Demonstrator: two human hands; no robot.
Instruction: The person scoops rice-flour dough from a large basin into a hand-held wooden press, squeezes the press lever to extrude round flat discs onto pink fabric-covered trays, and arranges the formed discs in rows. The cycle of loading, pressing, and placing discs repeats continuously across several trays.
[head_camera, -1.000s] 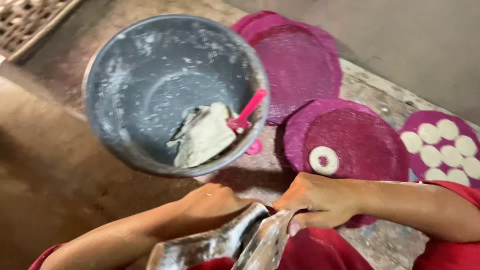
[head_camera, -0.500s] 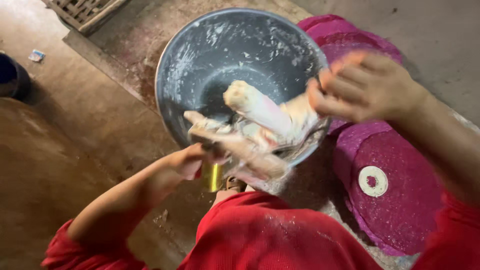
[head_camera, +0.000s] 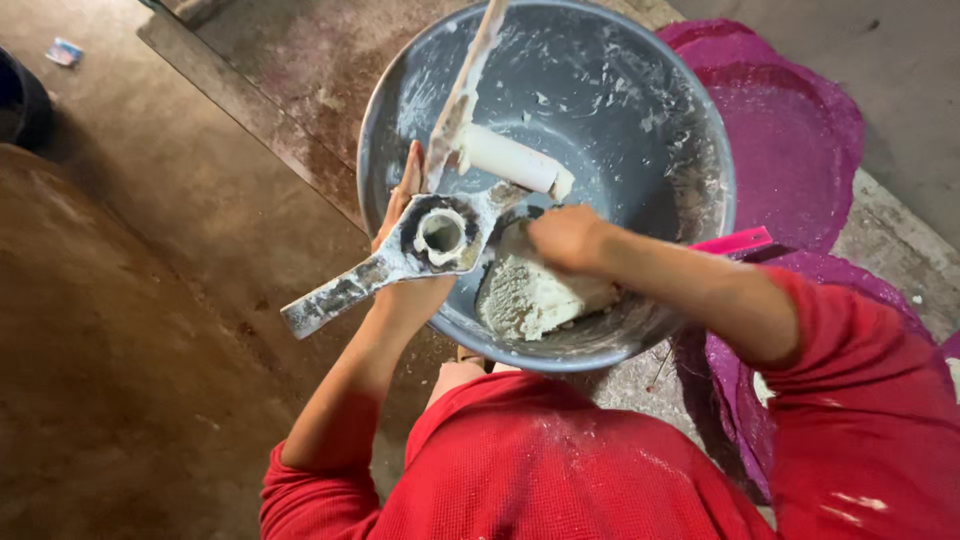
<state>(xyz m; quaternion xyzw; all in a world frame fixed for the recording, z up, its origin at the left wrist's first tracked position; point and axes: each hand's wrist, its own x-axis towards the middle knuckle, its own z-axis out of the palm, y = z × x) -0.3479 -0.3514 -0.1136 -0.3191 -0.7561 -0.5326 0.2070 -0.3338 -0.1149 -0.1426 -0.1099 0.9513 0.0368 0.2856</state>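
Note:
A large grey metal bowl, smeared with flour, sits in front of me. My left hand grips a flour-caked metal press with a round hollow barrel, held open over the bowl's near rim; its upper handle and white plunger stand raised. My right hand reaches into the bowl and rests on a lump of white dough at the bottom. A pink spatula handle pokes out over the bowl's right edge.
Round purple woven mats lie to the right of the bowl on a rough stone slab. Another mat lies under my right arm. Brown bare floor stretches to the left, with a dark object at the far left edge.
The press was held shut low in both hands, then lifted to the bowl. Now it is open in my left hand, and my right hand has gone down onto the dough.

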